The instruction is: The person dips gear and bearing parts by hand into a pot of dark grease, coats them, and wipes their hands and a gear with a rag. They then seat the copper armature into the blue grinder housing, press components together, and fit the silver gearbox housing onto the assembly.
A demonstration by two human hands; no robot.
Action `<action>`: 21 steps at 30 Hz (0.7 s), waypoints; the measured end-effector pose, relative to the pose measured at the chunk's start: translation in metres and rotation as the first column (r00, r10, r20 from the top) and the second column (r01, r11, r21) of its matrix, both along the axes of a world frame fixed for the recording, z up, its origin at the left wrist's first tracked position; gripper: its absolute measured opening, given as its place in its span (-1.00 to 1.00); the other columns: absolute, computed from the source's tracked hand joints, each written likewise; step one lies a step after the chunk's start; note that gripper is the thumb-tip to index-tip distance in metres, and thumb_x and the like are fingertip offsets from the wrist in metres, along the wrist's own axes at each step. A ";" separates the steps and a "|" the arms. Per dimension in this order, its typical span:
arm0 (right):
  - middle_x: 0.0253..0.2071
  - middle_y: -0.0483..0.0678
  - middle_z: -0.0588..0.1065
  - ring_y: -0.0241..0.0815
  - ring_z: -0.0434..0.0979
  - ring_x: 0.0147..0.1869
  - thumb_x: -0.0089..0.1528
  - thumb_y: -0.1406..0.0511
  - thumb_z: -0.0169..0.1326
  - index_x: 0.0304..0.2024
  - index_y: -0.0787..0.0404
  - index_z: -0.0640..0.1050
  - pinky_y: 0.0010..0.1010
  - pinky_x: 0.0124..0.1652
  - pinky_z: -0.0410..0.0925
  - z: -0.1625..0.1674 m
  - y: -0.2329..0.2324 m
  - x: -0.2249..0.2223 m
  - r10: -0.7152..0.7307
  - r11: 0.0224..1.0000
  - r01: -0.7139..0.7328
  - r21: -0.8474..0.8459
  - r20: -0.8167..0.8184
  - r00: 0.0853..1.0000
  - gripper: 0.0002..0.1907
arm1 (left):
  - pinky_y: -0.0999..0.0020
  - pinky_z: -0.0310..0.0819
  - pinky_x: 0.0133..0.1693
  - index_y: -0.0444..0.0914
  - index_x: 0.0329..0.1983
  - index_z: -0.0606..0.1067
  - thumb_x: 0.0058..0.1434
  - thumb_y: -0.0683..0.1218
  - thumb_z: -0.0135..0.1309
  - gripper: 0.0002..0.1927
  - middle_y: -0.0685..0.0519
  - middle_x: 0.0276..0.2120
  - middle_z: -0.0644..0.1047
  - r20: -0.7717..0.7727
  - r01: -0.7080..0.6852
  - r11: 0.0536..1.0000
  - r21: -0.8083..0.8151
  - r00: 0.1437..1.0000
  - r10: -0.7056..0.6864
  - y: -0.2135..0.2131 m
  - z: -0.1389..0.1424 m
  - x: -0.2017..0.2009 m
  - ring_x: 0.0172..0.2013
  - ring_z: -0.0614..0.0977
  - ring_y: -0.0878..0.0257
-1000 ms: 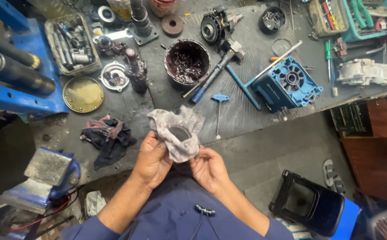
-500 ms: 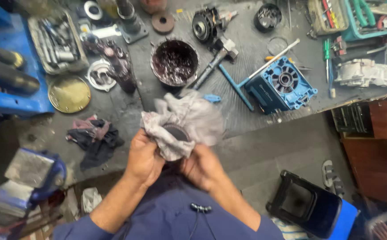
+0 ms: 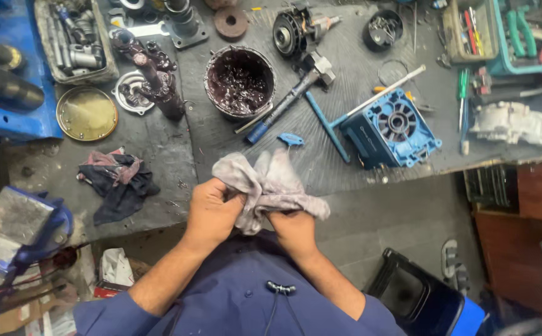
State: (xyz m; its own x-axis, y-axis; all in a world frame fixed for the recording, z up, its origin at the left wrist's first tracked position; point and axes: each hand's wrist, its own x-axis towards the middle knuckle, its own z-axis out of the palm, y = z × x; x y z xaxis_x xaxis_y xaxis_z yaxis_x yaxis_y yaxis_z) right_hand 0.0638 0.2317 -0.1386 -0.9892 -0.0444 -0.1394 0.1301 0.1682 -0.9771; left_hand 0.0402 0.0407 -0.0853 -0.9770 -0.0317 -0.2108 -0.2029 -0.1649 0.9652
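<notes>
Since the earlier frame the grey rag (image 3: pixel 269 186) has closed over the dark round part that showed in its folds; it is now hidden, probably still inside. The left hand (image 3: pixel 212 208) and right hand (image 3: pixel 294 227) both clench the cloth just off the workbench (image 3: pixel 177 155) edge, near the grease tub (image 3: pixel 240 81). Wiping looks underway, unfinished.

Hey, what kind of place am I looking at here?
Most likely a mechanical repair workshop: a tub of dark grease, a hammer and a blue motor housing lie on a grimy workbench.
</notes>
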 end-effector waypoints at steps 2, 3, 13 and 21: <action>-0.15 0.00 0.64 -0.24 0.64 -0.07 0.06 0.52 0.22 -0.13 0.39 0.62 -0.39 -0.04 0.49 0.007 0.000 -0.009 -0.057 0.990 0.065 -0.127 0.067 0.996 -0.71 | 0.38 0.48 -0.41 -0.36 -0.31 0.62 0.20 -0.26 0.17 -0.95 0.05 -0.49 0.66 -0.033 -0.019 0.960 -0.279 0.999 0.010 0.007 -0.001 -0.001 -0.44 0.57 0.44; -0.17 0.00 0.65 -0.23 0.65 -0.10 0.10 0.51 0.22 -0.14 0.39 0.63 -0.39 -0.07 0.49 0.012 0.002 -0.010 -0.054 0.991 0.058 -0.119 0.036 0.998 -0.75 | 0.35 0.45 -0.44 -0.38 -0.34 0.59 0.23 -0.24 0.17 -0.93 -0.01 -0.54 0.62 -0.030 -0.018 0.938 -0.347 1.000 0.008 0.010 -0.001 -0.002 -0.48 0.56 0.39; -0.15 -0.06 0.59 -0.29 0.61 -0.12 0.16 0.50 0.19 -0.16 0.36 0.61 -0.45 -0.14 0.48 0.028 0.011 -0.016 0.216 0.976 -0.217 0.003 -0.118 0.969 -0.82 | 0.27 0.47 -0.38 -0.36 -0.22 0.52 0.30 -0.24 0.08 -0.95 -0.12 -0.48 0.59 -0.339 -0.337 0.822 -0.460 0.922 0.189 0.030 0.019 -0.019 -0.46 0.67 0.09; -0.07 -0.01 0.61 -0.26 0.59 -0.03 0.29 0.50 0.11 -0.07 0.37 0.62 -0.42 -0.04 0.44 0.017 0.035 -0.052 -0.046 0.939 0.043 -0.342 -0.001 0.999 -0.83 | 0.31 0.56 -0.16 -0.39 -0.02 0.55 0.39 -0.14 0.13 -0.79 0.02 -0.15 0.62 -0.268 -0.279 0.959 -0.042 0.928 0.258 0.050 0.011 -0.004 -0.18 0.63 0.24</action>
